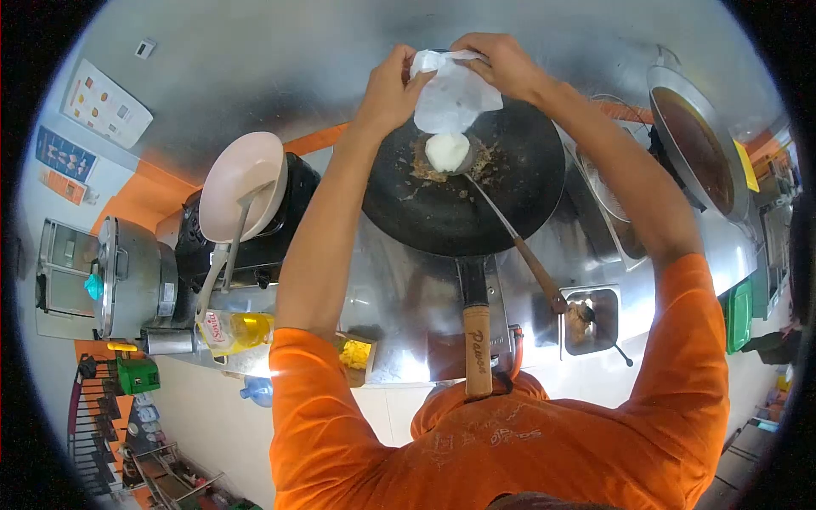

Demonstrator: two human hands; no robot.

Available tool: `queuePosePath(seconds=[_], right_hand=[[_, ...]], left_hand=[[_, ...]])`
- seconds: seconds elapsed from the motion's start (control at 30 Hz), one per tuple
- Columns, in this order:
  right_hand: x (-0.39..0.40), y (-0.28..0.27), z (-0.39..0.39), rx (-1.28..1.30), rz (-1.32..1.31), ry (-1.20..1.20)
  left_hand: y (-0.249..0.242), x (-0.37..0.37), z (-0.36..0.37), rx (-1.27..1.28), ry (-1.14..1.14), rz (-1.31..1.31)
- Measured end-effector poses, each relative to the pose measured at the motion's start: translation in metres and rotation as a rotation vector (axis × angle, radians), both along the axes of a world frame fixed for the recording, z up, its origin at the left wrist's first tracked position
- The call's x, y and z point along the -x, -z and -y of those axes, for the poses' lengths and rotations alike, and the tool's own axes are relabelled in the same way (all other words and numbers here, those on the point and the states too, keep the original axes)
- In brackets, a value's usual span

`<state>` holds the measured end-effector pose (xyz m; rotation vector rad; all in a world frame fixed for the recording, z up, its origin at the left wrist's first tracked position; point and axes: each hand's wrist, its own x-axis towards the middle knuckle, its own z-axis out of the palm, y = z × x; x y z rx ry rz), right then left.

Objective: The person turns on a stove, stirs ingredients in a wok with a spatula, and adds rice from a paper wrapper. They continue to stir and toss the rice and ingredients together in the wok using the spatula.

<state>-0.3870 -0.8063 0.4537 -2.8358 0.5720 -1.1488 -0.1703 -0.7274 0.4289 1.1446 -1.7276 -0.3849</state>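
Note:
Both my hands grip the top of a translucent white plastic bag (457, 100), my left hand (393, 92) at its left side and my right hand (503, 66) at its upper right. The bag hangs over the far part of a large black wok (425, 217). Just below the bag's lower end a smooth white lump (448, 153) sits at the head of a ladle (534, 270), overlapping the bag's edge in this view. The ladle's wooden-ended handle rests across the wok's near right rim. Brown crumbly food (486, 160) is scattered around the lump.
On the left, a pink pan (223, 191) holding a spatula (245, 212) stands on a black stove, with a yellow oil bottle (242, 330) nearby. A metal container (591, 331) is set in the counter at right; a large pan of brown liquid (697, 153) stands beyond.

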Motion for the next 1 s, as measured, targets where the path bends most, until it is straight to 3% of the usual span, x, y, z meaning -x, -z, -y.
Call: queuePosePath(seconds=[0.1,0.17,0.2,0.3,0.37,0.47,0.6,0.67,0.73,0.8,1.0], right_hand=[[0.006,-0.009,-0.002,0.004,-0.090,-0.039],[0.013,-0.020,-0.009,-0.253,-0.008,-0.026],[0.014,-0.022,-0.012,-0.253,-0.009,-0.027],[0.019,-0.028,-0.024,-0.183,-0.104,0.099],[0.022,-0.040,-0.030,0.148,-0.113,0.101],[0.029,-0.024,-0.013,0.109,-0.062,0.084],[0.024,-0.011,-0.028,-0.122,0.141,-0.025],[0.027,-0.023,-0.037,-0.242,-0.009,0.186],[0.028,-0.021,-0.048,-0.133,0.091,0.185],[0.028,-0.010,-0.047,-0.026,-0.118,0.097],[0.038,-0.016,-0.046,-0.143,-0.024,0.122]], left_hand=[[-0.007,-0.011,-0.016,0.040,-0.061,0.094],[-0.016,-0.013,-0.029,0.118,-0.138,0.072],[-0.017,-0.018,-0.026,0.119,-0.140,0.071],[-0.020,-0.024,-0.026,0.145,-0.161,0.120],[-0.026,-0.018,-0.034,0.137,-0.206,0.176],[-0.028,-0.017,-0.038,0.319,-0.328,0.383],[-0.029,-0.010,-0.042,0.272,-0.267,0.362],[-0.035,-0.008,-0.050,0.238,-0.271,0.398],[-0.027,-0.012,-0.048,0.217,-0.237,0.402],[-0.030,-0.013,-0.046,0.216,-0.197,0.423],[-0.033,-0.021,-0.054,0.201,-0.169,0.458]])
